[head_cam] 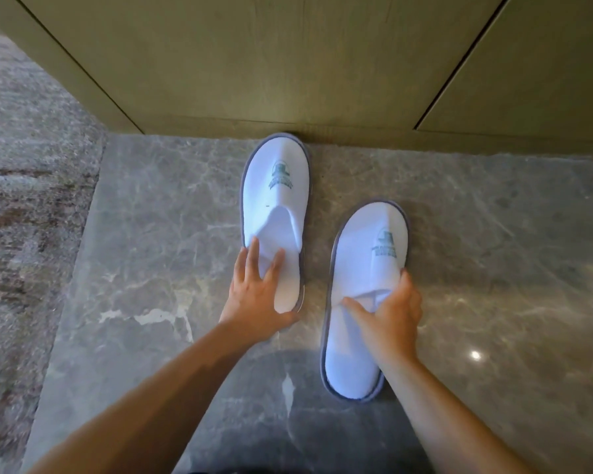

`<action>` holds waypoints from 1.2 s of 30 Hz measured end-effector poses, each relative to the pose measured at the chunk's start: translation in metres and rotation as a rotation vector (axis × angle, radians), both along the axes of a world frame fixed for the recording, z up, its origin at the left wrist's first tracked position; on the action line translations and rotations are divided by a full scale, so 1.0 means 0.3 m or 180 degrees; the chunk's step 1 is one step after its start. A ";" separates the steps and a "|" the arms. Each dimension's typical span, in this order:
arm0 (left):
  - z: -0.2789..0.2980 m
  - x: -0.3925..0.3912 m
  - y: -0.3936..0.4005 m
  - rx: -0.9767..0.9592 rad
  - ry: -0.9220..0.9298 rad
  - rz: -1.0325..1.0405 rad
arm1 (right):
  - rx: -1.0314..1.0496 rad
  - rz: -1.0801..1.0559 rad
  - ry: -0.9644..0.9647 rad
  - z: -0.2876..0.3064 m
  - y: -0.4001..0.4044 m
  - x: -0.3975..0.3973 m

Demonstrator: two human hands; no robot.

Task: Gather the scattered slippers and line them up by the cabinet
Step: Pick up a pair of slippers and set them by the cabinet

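While you lean over the marble floor, both your hands are down on a pair of white slippers w/ grey trim. Your left hand lies flat and spread on the heel end of the left slipper: fingers splayed over the insole, thumb down by the rear edge, palm pressing rather than clenched, so not really a grip. That slipper's toe touches, or sits just at, the base of the wooden cabinet, and it points nearly straight at the cabinet.

Your right hand is closed on the right slipper, pinching the opening of the upper: thumb along the outer side near the logo, index finger laid across the insole at the mouth. This slipper sits nearer to you than the other, toe well short of the cabinet base, tilted a bit so the toe leans to the right. Can't tell if its front is lifted off the floor or lying flat.

The 2 slippers lie side by side w/ a narrow strip of floor between them, not touching. Both carry a dark green logo on the upper; text too small to read. Carpet borders the marble on your left. A bright light spot reflects off the floor right of your right forearm.
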State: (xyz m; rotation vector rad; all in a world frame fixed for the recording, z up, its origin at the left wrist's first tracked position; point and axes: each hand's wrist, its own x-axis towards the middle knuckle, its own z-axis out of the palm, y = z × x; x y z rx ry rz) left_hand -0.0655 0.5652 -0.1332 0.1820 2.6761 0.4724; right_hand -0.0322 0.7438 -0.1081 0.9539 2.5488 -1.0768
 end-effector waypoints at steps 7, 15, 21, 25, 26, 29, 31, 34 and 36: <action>-0.006 -0.003 0.000 -0.0019 -0.0016 0.0011 | -0.0182 -0.0055 0.0010 0.010 0.034 0.000; 0.018 0.011 -0.018 -0.0393 -0.0116 -0.0329 | -0.0196 -0.0294 -0.0211 0.001 -0.019 0.092; 0.059 0.021 0.031 -0.0283 -0.0147 -0.0544 | -0.0870 -0.0419 -0.0149 -0.003 0.040 0.075; 0.091 -0.009 0.168 -0.0007 -0.0145 -0.0754 | -0.0798 -0.0434 0.0199 0.033 0.191 0.059; 0.091 -0.016 0.214 0.0021 -0.0147 -0.0867 | -0.0744 -0.0495 0.0302 0.045 0.242 0.052; 0.074 -0.045 0.366 -0.0061 -0.0260 -0.1204 | -0.0537 -0.0699 0.0512 0.081 0.420 0.031; 0.059 -0.056 0.462 -0.0223 -0.0368 -0.1389 | -0.0418 -0.0822 0.0495 0.090 0.538 0.020; 0.040 -0.041 0.570 -0.0358 -0.0453 -0.1380 | -0.0387 -0.0938 0.0408 0.087 0.670 0.005; 0.022 -0.025 0.614 -0.0494 -0.0456 -0.1418 | -0.0432 -0.0933 0.0340 0.064 0.718 0.004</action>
